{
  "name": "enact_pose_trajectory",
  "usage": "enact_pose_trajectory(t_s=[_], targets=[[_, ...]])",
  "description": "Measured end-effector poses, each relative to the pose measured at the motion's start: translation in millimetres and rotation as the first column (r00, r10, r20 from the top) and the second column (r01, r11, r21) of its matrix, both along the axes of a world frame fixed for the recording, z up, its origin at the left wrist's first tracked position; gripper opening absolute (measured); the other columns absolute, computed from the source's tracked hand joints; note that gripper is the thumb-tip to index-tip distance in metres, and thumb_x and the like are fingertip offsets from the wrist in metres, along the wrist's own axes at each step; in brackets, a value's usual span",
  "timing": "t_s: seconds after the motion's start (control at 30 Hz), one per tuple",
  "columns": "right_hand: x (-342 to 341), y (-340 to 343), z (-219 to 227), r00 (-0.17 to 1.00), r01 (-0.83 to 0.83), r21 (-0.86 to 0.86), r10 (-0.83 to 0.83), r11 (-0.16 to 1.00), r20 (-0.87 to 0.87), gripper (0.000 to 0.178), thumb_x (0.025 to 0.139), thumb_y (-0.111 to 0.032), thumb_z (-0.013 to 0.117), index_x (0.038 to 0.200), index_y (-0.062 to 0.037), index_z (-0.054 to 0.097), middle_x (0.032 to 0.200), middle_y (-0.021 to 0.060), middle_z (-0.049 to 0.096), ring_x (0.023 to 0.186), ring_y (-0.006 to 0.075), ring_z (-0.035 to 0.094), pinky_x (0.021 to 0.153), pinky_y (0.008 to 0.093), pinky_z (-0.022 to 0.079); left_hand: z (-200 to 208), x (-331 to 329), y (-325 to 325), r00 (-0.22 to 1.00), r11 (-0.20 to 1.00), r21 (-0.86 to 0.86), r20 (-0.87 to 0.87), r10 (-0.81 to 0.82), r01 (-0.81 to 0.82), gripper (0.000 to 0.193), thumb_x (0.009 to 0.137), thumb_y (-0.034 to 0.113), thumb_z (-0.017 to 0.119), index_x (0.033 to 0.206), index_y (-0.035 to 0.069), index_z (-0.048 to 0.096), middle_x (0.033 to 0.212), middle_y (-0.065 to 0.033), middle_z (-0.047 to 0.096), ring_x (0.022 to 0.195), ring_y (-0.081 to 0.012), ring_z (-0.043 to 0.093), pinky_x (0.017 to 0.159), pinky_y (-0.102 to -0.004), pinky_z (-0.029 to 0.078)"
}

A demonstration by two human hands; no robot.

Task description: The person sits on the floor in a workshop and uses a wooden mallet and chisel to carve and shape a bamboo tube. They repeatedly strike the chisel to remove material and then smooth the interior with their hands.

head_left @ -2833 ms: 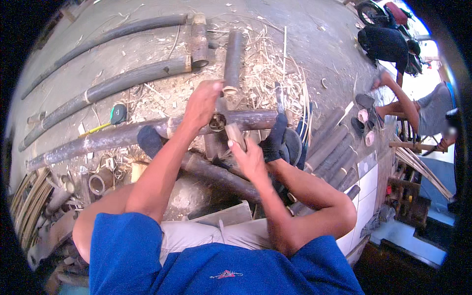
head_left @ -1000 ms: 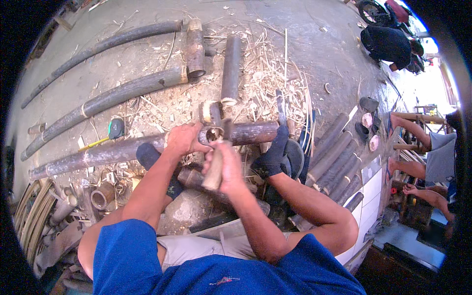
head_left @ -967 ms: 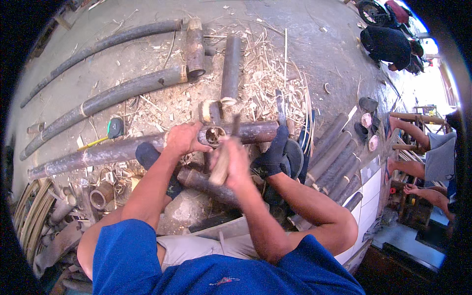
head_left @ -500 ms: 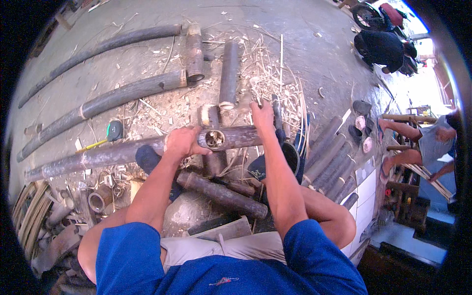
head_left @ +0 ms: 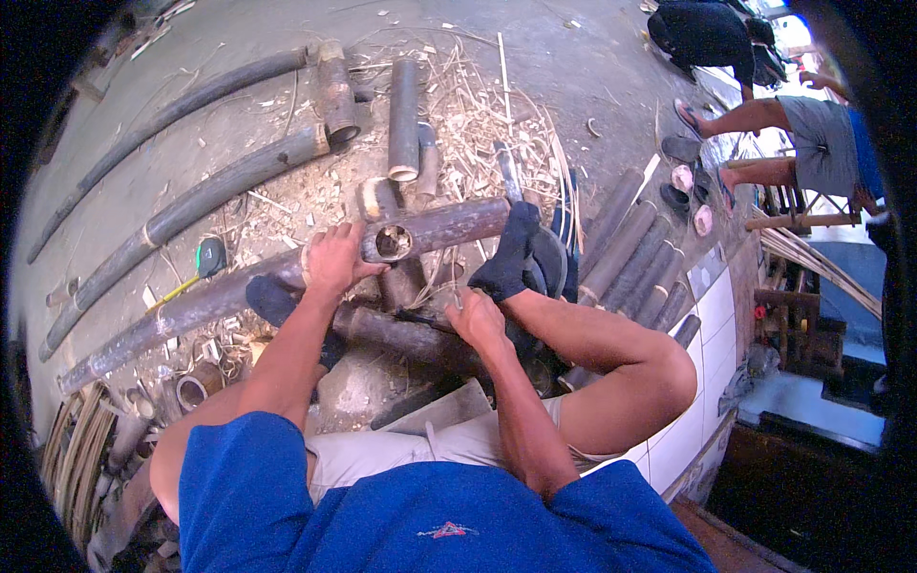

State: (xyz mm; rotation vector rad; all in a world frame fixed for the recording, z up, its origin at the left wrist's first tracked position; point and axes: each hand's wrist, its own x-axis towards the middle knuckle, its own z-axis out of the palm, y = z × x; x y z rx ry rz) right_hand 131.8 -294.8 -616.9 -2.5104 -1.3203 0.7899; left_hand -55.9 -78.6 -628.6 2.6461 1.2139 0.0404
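A long dark bamboo pole (head_left: 449, 227) with a cut hole near its right end lies across in front of me. Wood chips show inside the hole. My left hand (head_left: 332, 258) is closed around the pole just left of the hole. A short bamboo piece (head_left: 379, 199) lies crosswise under the pole. My right hand (head_left: 478, 320) is low, nearer my body, beside another bamboo length (head_left: 406, 336). Its fingers are curled closed; whatever they hold is hidden. My dark-socked foot (head_left: 516, 239) is by the pole's right end.
Two long bamboo poles (head_left: 229, 186) lie at left, near a tape measure (head_left: 210, 256). Short bamboo lengths (head_left: 403, 119) and wood shavings (head_left: 468, 105) cover the floor ahead. Several cut bamboo pieces (head_left: 630, 258) lie at right. Another person (head_left: 826, 143) stands at far right.
My right hand has come off the pole's right part and moved down toward my body. My left hand stays on the pole. The person at far right has shifted, and my view has moved slightly.
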Motion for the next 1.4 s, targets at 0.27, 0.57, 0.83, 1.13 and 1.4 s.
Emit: enact_pose_trajectory(t_s=[0.27,0.57,0.83,1.13,1.4], targets=[[-12,-7,-31,0.986,-0.169,-0.321,0.163,0.932,-0.045,0.051,0.092,-0.047,0.061,0.115,-0.0027,0.068,0.119,0.0252,0.067,0.112,0.0460,0.062,0.097,0.0523,0.050,1,-2,9,0.999,0.993,-0.120,-0.031,-0.018,0.015,0.096,0.057,0.067,0.083,0.133,0.013,0.057,0.123,-0.0117,0.065,0.113,-0.0317,0.063,0.096,-0.0491,0.049],[6,-14,-35,0.975,-0.221,-0.209,0.215,0.953,-0.051,0.059,0.087,-0.054,0.068,0.114,-0.0015,0.071,0.114,0.0304,0.067,0.110,0.0450,0.063,0.096,0.0513,0.049,5,-7,9,0.999,0.980,-0.199,-0.033,-0.009,0.002,0.093,0.066,0.070,0.077,0.134,0.011,0.055,0.126,-0.0142,0.063,0.123,-0.0329,0.057,0.100,-0.0490,0.044],[9,-18,-26,0.981,-0.191,-0.366,0.184,0.911,-0.055,0.057,0.088,-0.053,0.067,0.117,-0.0041,0.069,0.116,0.0273,0.067,0.109,0.0435,0.065,0.094,0.0526,0.051,-11,-22,37,0.996,0.889,-0.457,0.078,0.036,0.003,0.089,0.078,0.077,0.063,0.139,0.012,0.059,0.129,-0.0214,0.064,0.120,-0.0384,0.061,0.100,-0.0489,0.049],[-10,-15,-44,0.956,-0.193,0.017,0.184,0.981,0.229,0.043,0.089,-0.043,0.066,0.109,-0.0043,0.068,0.102,0.0253,0.070,0.094,0.0450,0.068,0.084,0.0557,0.054,-4,-102,108,0.983,0.855,-0.485,-0.107,0.151,-0.184,0.074,0.087,0.068,0.062,0.118,0.001,0.070,0.118,-0.0249,0.069,0.111,-0.0401,0.065,0.096,-0.0459,0.049],[-12,13,0,1.000,-0.006,0.290,0.013,0.957,-0.023,0.037,0.091,-0.037,0.065,0.108,-0.0045,0.068,0.098,0.0239,0.070,0.092,0.0470,0.066,0.086,0.0535,0.053,104,-167,171,0.984,0.939,-0.300,-0.112,0.139,-0.166,0.059,0.090,0.051,0.066,0.116,-0.002,0.068,0.109,-0.0262,0.070,0.102,-0.0392,0.068,0.090,-0.0454,0.051]])
